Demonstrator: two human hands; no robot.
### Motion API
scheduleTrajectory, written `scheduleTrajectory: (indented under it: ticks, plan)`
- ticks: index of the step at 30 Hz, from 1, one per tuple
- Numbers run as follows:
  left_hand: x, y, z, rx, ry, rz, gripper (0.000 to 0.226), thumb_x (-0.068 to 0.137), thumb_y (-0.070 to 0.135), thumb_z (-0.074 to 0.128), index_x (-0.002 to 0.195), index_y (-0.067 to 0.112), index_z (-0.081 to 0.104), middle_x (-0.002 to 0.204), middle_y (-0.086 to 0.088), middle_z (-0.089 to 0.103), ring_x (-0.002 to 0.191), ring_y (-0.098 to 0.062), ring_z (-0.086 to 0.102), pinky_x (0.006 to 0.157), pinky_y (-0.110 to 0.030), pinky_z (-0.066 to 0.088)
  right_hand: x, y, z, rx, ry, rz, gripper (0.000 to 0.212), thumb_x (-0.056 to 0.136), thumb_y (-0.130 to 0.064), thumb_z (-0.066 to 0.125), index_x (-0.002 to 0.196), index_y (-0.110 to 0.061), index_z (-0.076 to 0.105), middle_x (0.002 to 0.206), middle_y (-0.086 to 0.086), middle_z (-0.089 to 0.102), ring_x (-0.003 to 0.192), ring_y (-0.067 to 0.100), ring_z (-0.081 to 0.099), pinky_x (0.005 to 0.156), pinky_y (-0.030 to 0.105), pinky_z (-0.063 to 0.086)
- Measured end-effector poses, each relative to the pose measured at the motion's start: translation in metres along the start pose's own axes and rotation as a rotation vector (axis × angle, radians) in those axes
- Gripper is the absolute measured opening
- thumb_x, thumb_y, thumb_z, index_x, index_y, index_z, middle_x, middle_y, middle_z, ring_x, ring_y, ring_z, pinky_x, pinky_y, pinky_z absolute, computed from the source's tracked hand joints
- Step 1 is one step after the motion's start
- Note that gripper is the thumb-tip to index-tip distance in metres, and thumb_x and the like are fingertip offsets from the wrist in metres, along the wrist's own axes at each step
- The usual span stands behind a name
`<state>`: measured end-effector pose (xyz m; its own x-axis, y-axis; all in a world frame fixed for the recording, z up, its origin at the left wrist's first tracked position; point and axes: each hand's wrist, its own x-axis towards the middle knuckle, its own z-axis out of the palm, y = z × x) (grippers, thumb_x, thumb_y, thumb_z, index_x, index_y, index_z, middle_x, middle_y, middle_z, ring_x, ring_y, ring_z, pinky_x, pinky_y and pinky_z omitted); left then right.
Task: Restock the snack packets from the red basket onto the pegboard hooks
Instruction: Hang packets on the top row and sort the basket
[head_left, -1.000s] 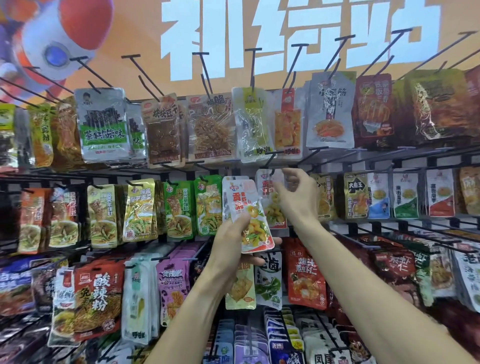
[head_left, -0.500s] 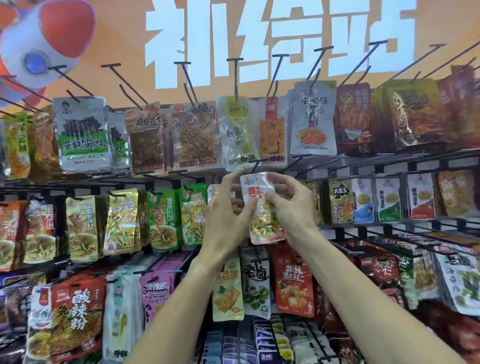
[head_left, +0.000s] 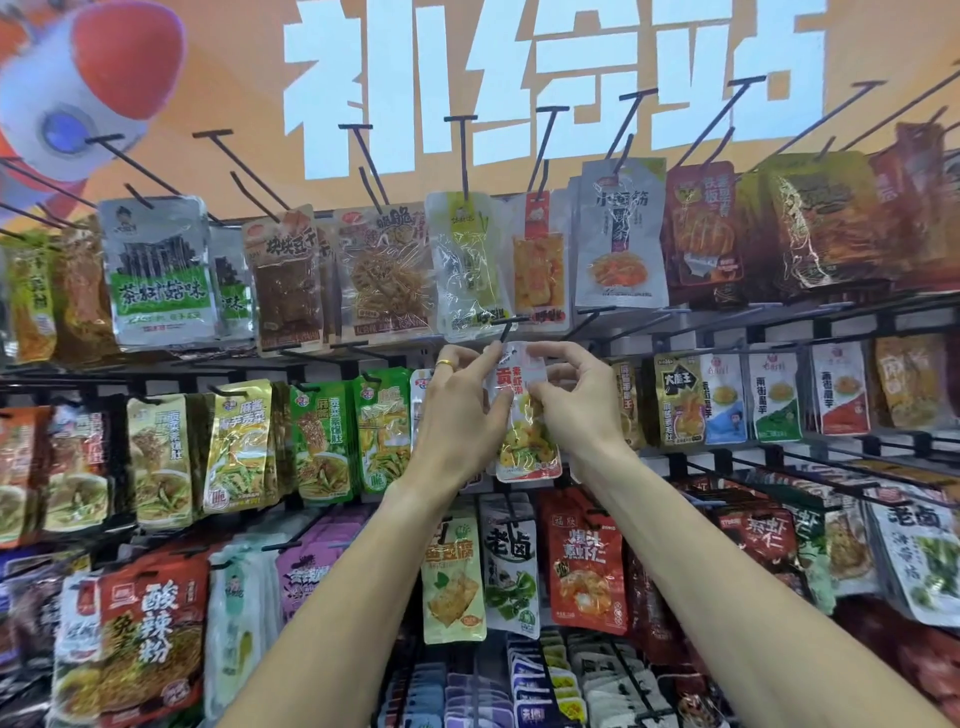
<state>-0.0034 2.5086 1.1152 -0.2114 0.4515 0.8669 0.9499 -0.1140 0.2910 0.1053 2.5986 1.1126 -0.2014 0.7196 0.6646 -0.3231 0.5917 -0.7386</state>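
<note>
Packet-crowded pegboard (head_left: 649, 325) under orange sign (head_left: 883, 78)

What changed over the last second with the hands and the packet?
The left hand lifted the white-and-red snack packet up toward the black peg hook; the right hand left the hook and now pinches the packet too. The hung packets stayed put.

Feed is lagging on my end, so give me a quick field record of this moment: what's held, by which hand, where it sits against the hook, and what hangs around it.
held item: white-and-red snack packet, yellow contents
left hand: pinches packet's upper left edge; gold ring on one finger
right hand: pinches packet's upper right edge
target: black peg hook, tip just above packet's top
hung yet: cannot tell
left neighbours: green packets
below: orange-red packet
red basket: not in view
</note>
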Motion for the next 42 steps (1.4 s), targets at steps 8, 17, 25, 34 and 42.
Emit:
scheduleTrajectory:
  ticks: [8, 17, 25, 34, 42]
  plan:
    - [-0.005, 0.003, -0.001, 0.111, 0.013, 0.009, 0.058, 0.106, 0.023, 0.059, 0.160, 0.016, 0.042, 0.125, -0.005, 0.043, 0.106, -0.015, 0.045, 0.093, -0.021, 0.033, 0.001, 0.001, 0.003, -0.114, 0.004, -0.079, 0.043, 0.092, 0.001, 0.065, 0.115, -0.032, 0.078, 0.100, -0.008, 0.071, 0.082, 0.019, 0.067, 0.072, 0.038, 0.060]
    - [-0.008, 0.003, 0.004, 0.244, -0.091, 0.069, 0.055, 0.112, 0.021, 0.042, 0.164, 0.011, 0.027, 0.135, -0.011, 0.032, 0.087, -0.019, 0.046, 0.083, -0.025, 0.040, -0.004, -0.001, 0.008, -0.257, 0.153, -0.193, 0.019, 0.097, -0.028, 0.072, 0.115, -0.026, 0.080, 0.099, -0.008, 0.080, 0.081, -0.001, 0.066, 0.083, 0.027, 0.055]
    - [-0.004, -0.002, 0.011, 0.322, -0.112, 0.041, 0.063, 0.110, 0.012, 0.042, 0.166, 0.006, 0.016, 0.152, -0.031, 0.022, 0.089, -0.039, 0.062, 0.083, -0.043, 0.054, 0.014, -0.002, 0.011, -0.069, 0.140, -0.012, 0.012, 0.084, -0.032, 0.084, 0.087, -0.027, 0.073, 0.077, -0.004, 0.072, 0.076, 0.014, 0.072, 0.067, 0.040, 0.062]
    - [-0.011, -0.002, 0.016, 0.304, -0.033, 0.105, 0.059, 0.111, 0.016, 0.042, 0.166, 0.007, 0.022, 0.141, -0.017, 0.029, 0.082, -0.026, 0.052, 0.077, -0.033, 0.048, 0.014, -0.002, 0.006, 0.156, 0.026, 0.059, 0.014, 0.088, -0.011, 0.081, 0.096, -0.020, 0.074, 0.086, 0.000, 0.077, 0.083, 0.016, 0.075, 0.051, 0.018, 0.053]
    - [-0.003, 0.007, 0.020, -0.031, 0.188, -0.057, 0.039, 0.109, 0.031, 0.054, 0.146, 0.020, 0.058, 0.122, 0.000, 0.057, 0.100, -0.014, 0.060, 0.083, -0.026, 0.045, 0.021, -0.001, 0.015, 0.051, 0.106, 0.021, 0.013, 0.086, -0.012, 0.081, 0.087, -0.025, 0.081, 0.086, -0.005, 0.078, 0.085, 0.012, 0.075, 0.070, 0.031, 0.063]
